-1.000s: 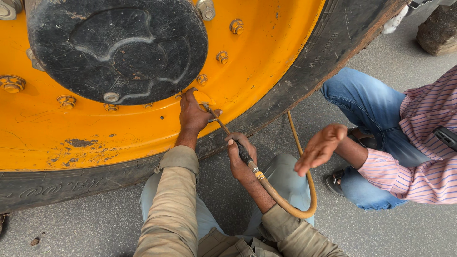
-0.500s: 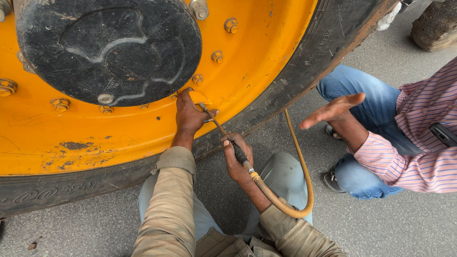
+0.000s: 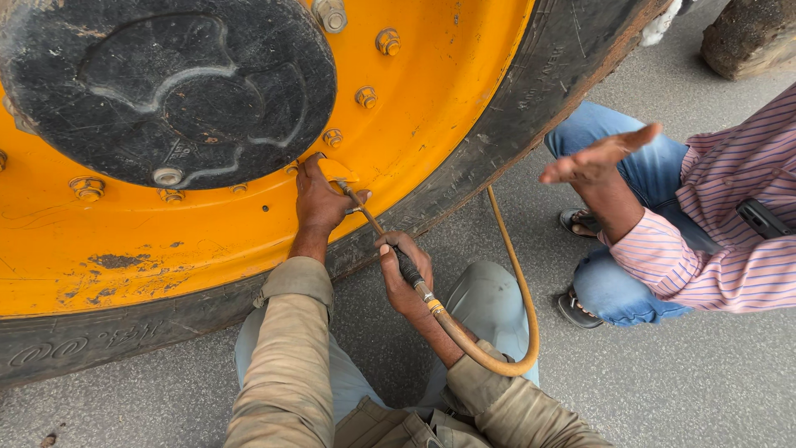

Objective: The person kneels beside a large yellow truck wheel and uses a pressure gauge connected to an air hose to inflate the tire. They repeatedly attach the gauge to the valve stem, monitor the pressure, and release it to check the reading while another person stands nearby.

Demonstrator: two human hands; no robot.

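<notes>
A huge wheel with an orange rim [image 3: 431, 91] and a black tyre [image 3: 531, 108] fills the upper left. My left hand [image 3: 317, 199] presses on the rim below the black hub cap [image 3: 166, 83], holding the metal tip of an air chuck [image 3: 358, 203] at the valve. My right hand [image 3: 405, 274] grips the black handle of the same tool. A yellow hose [image 3: 518, 282] runs from the handle and loops over my knee.
A person in a pink striped shirt [image 3: 730, 224] and blue jeans squats at the right, one hand [image 3: 597, 158] raised with fingers spread. Bolts [image 3: 388, 40] ring the hub. A rock [image 3: 750, 37] lies at the top right on the grey pavement.
The other person's hand has lifted from near my hose up and to the right. My own hands stay on the valve and the tool handle.
</notes>
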